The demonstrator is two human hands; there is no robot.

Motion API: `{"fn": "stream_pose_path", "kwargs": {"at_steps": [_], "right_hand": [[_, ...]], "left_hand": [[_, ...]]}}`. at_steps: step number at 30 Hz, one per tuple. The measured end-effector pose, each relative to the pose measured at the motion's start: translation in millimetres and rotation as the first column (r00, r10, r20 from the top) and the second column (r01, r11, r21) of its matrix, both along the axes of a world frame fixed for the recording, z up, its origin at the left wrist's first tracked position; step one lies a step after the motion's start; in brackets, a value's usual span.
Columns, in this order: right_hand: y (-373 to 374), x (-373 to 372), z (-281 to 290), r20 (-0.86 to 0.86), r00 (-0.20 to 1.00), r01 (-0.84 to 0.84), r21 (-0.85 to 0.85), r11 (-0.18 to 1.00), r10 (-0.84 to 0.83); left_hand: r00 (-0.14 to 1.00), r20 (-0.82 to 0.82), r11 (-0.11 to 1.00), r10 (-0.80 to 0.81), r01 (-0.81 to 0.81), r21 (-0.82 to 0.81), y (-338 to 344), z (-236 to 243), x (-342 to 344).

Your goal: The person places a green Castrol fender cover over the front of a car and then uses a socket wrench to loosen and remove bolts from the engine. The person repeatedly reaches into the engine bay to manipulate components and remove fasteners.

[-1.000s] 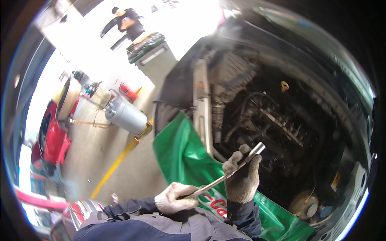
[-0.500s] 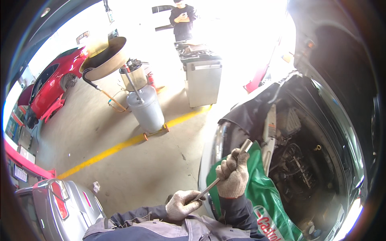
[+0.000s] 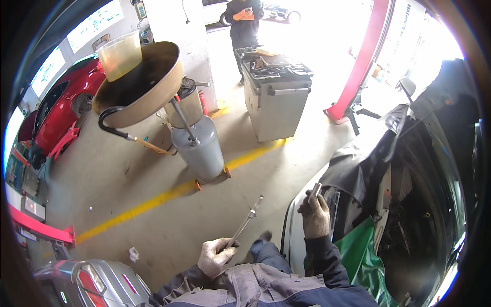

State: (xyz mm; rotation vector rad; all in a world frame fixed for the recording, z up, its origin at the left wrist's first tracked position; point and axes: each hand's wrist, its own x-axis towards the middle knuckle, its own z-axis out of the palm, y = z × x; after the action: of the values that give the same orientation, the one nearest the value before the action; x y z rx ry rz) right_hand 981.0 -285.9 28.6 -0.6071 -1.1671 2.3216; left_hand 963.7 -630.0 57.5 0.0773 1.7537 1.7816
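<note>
My left hand (image 3: 216, 257), in a pale knit work glove, is closed round the lower end of a slim metal extension bar (image 3: 241, 228). The bar slants up and away to the right, with a thicker collar near its far end. In my gloved right hand (image 3: 314, 217) is a short silver cylinder, a deep socket (image 3: 316, 189), gripped between thumb and fingers and pointing up. Bar and socket are apart from each other. My right hand is beside the front edge of a car with its hood up, near the green fender cover (image 3: 359, 250).
Ahead stands a grey tool cart (image 3: 279, 105) covered with tools, a person (image 3: 245, 25) behind it. Left of it is an oil drainer (image 3: 198, 148) with a wide pan (image 3: 135, 84). A red lift post (image 3: 358, 61) rises at right; a silver car (image 3: 97, 281) sits lower left.
The bar and the socket, in line with each other before, have separated. My left hand has moved left with the bar, and my view has turned left, away from the engine bay.
</note>
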Motion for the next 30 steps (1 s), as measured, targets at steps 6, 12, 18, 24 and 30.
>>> {"fn": "stream_pose_path", "kwargs": {"at_steps": [6, 12, 18, 24, 30], "right_hand": [[61.0, -127.5, -52.1, 0.208, 0.973, -0.116, 0.072, 0.991, 0.099], [130.5, -313.3, -36.7, 0.326, 0.928, -0.297, 0.356, 0.886, 0.180], [186.0, -452.2, -13.2, 0.285, 0.925, -0.360, 0.444, 0.820, 0.251], [264.1, -552.1, -47.2, 0.342, 0.891, -0.421, 0.372, 0.828, 0.299], [399.1, -637.2, -73.6, 0.395, 0.913, -0.224, 0.269, 0.937, 0.105]], "left_hand": [[0.990, -0.027, 0.989, 0.137, -0.139, -0.050, 33.6, -27.2, -122.3], [0.965, -0.064, 0.966, 0.253, -0.255, -0.037, 121.6, -7.7, -263.6], [0.955, -0.136, 0.962, 0.265, -0.270, -0.023, 200.3, -4.6, -386.6], [0.959, -0.032, 0.959, 0.283, -0.282, 0.023, 291.2, -30.4, -532.5], [0.977, 0.008, 0.969, 0.212, -0.211, 0.128, 402.0, -34.8, -713.3]]}}
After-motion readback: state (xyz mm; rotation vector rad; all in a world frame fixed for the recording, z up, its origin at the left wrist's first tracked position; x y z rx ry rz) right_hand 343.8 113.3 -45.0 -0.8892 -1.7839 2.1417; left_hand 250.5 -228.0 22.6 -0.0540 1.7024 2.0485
